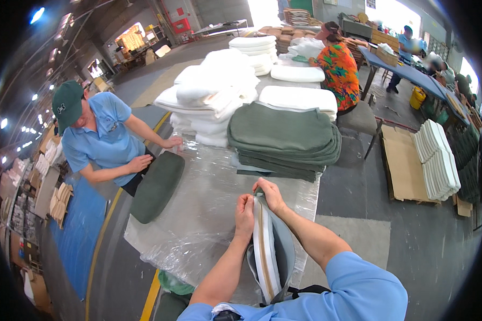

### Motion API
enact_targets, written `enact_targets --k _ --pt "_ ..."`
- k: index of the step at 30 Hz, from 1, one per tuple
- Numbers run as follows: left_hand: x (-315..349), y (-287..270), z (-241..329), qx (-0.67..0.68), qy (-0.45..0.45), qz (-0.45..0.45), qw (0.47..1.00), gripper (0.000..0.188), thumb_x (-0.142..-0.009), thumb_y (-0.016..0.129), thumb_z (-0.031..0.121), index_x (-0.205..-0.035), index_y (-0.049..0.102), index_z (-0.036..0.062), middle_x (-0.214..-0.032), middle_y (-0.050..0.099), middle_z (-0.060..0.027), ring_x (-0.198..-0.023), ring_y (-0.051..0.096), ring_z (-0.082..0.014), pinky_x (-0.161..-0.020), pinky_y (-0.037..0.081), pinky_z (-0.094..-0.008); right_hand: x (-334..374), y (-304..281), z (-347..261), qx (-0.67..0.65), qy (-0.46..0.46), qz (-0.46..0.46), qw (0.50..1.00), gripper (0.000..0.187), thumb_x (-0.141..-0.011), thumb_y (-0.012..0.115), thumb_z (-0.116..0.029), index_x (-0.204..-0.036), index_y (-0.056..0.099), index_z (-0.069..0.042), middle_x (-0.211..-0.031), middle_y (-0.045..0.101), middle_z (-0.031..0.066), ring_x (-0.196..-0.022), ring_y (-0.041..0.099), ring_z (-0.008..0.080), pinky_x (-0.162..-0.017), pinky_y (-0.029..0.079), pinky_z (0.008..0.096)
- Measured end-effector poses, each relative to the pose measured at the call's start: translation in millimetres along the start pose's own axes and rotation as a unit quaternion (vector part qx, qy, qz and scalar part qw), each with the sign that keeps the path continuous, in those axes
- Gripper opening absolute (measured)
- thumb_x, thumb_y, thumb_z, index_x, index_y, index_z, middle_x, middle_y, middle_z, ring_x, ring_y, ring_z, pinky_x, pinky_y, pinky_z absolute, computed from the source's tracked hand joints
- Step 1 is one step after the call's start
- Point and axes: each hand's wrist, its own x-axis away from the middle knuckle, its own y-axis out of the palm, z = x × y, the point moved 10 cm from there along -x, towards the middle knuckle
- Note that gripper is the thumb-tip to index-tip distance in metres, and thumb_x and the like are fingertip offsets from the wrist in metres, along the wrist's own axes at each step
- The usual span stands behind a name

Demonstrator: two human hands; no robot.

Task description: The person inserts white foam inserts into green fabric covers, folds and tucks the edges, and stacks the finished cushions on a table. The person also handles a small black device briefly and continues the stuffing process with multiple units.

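Close to my body, a grey-green cushion cover (pixel 288 243) hangs at the table's near edge, with a white strip and a brownish zipper running along it. My left hand (pixel 244 215) is closed on the cover's far end, at the left side of the zipper. On the other side of that end, my right hand (pixel 270 197) pinches the fabric, fingers curled round a bit of green cloth. Just beyond my hands lies a pile of dark green covers (pixel 284 134). Whether anything is inside the cover I cannot tell.
Tall stacks of white padding (pixel 214 91) stand behind on the plastic-covered table (pixel 209 203). At left, a co-worker in a blue shirt (pixel 99 134) handles a green cushion (pixel 158 187). Another person in a bright patterned shirt (pixel 341 72) sits beyond. White pads (pixel 436 160) rest on a pallet at right.
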Motion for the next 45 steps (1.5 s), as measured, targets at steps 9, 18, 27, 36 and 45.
enact_targets --k 9,18,27,36,45 --pt "112 62 225 -0.058 0.21 -0.17 0.961 0.115 -0.082 0.094 0.028 -0.167 0.021 0.0012 -0.163 0.038 -0.0136 -0.152 0.038 -0.025 -0.124 0.033 -0.04 94 43 -267 0.072 -0.377 0.105 0.917 0.039 -0.111 0.049 -0.03 -0.094 0.07 -0.002 -0.092 0.07 0.0105 -0.094 0.065 0.0238 -0.09 0.048 0.0388" --pt "211 44 239 -0.275 0.238 -0.038 0.931 0.08 -0.09 0.085 0.022 -0.155 0.045 -0.0014 -0.147 0.059 -0.0223 -0.133 0.062 -0.0341 -0.109 0.051 -0.0411 142 51 -304 0.279 -0.392 -0.034 0.876 0.045 -0.086 0.08 -0.046 -0.108 0.074 -0.007 -0.129 0.061 0.02 -0.123 0.057 0.0394 -0.1 0.045 0.0464" --pt "266 47 240 -0.325 0.322 0.038 0.888 0.075 -0.1 0.074 0.043 -0.147 0.05 -0.0097 -0.137 0.065 -0.0284 -0.12 0.069 -0.0434 -0.1 0.055 -0.0449 161 62 -282 0.228 -0.323 -0.05 0.917 0.013 -0.087 0.077 -0.015 -0.081 0.071 -0.004 -0.077 0.063 0.0069 -0.078 0.06 0.0271 -0.07 0.05 0.0386" --pt "305 16 229 -0.333 0.293 0.036 0.895 0.069 -0.099 0.074 0.038 -0.144 0.054 -0.0103 -0.138 0.065 -0.0283 -0.12 0.069 -0.0425 -0.102 0.055 -0.0429 150 79 -240 0.078 -0.15 -0.172 0.971 0.042 -0.108 0.053 -0.032 -0.092 0.073 0.002 -0.085 0.075 0.0127 -0.081 0.073 0.0243 -0.073 0.055 0.0349" --pt "335 -22 283 -0.518 0.147 0.071 0.84 0.058 -0.09 0.075 0.014 -0.14 0.058 -0.0087 -0.13 0.069 -0.0275 -0.118 0.07 -0.0416 -0.103 0.055 -0.043 212 161 -187 0.13 -0.345 -0.224 0.902 0.033 -0.104 0.053 -0.032 -0.098 0.071 -0.005 -0.089 0.071 0.0151 -0.087 0.069 0.0374 -0.083 0.054 0.0455"
